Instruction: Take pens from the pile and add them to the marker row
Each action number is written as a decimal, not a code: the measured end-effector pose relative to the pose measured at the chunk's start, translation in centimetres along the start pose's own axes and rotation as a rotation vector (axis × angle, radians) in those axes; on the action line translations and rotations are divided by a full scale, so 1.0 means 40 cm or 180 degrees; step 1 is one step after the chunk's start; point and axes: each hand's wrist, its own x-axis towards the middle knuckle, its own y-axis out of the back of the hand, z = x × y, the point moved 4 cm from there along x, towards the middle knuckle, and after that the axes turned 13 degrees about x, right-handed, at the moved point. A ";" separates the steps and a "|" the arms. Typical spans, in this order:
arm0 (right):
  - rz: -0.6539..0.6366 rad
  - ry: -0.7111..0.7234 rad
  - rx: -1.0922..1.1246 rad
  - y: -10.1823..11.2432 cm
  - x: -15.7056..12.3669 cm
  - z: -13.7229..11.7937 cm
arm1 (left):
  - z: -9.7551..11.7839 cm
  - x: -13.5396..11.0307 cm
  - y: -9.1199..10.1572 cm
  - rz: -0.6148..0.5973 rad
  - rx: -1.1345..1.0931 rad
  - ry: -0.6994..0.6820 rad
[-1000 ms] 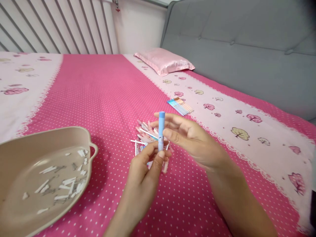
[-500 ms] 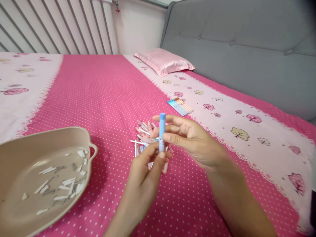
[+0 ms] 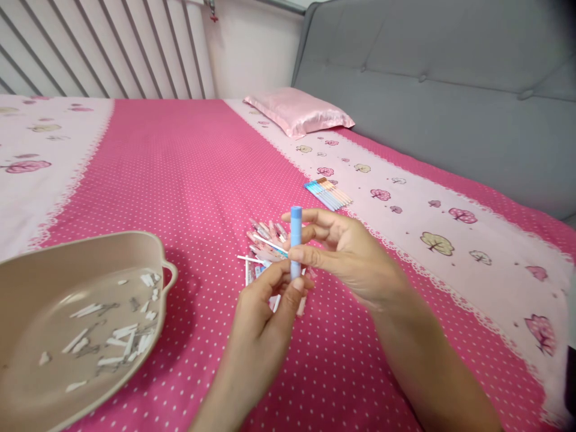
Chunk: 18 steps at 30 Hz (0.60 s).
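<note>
A light blue pen (image 3: 296,229) with a darker blue end stands upright between my two hands. My left hand (image 3: 265,306) is closed on its lower part, pinching it between thumb and fingers. My right hand (image 3: 346,252) holds the middle of the pen, with the thumb across its front and the other fingers curled behind it. Behind and below my hands lies a pile of pens (image 3: 263,234), mostly pink and white, partly hidden by my fingers.
A beige basin (image 3: 153,240) with small white pieces in it stands at the left. A row of blue and orange-brown pens (image 3: 330,195) lies farther back on the pink dotted bedspread (image 3: 193,162). Beyond are a pink pillow (image 3: 299,111) and a grey headboard (image 3: 427,90).
My right thumb has slid slightly left across the pen and now covers the small printed figure on it. My left hand has stayed almost still.
</note>
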 end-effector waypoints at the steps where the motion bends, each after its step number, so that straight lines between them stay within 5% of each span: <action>1: 0.0004 0.0002 -0.0014 0.000 0.000 0.000 | 0.001 0.000 0.001 0.0010 0.0013 0.0000; 9: -0.0641 -0.0551 0.0291 -0.022 -0.012 -0.010 | 0.007 -0.007 0.010 -0.0002 0.0002 0.0087; 18: -0.0576 -0.0570 0.0143 -0.016 -0.010 -0.002 | 0.008 -0.006 0.010 0.0064 0.0015 0.0066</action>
